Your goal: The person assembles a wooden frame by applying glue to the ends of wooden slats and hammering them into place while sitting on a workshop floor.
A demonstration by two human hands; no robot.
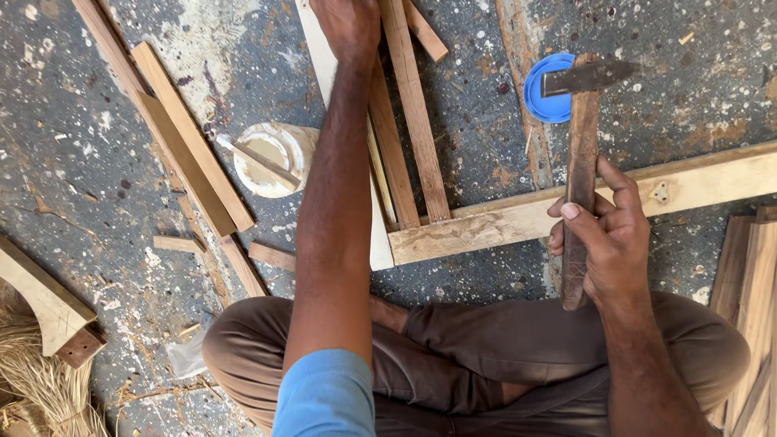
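The right hand's (611, 243) fingers (571, 212) are curled shut around a hammer (579, 162) handle, its head held over a blue lid (538, 101). The left hand (350, 28) is pressed on a slat (413, 113) of the wooden frame (518, 218) on the floor, its fingers cut off by the picture's edge.

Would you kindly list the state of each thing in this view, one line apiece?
Hammer: held upright in the right hand, head raised above the blue lid.
Left hand: pressed down on the upright slats.
Wooden frame rail: lying flat on the floor, joined to the slats.
Glue pot: open, a stick resting in it.
Loose wood strips: lying flat beside the pot.
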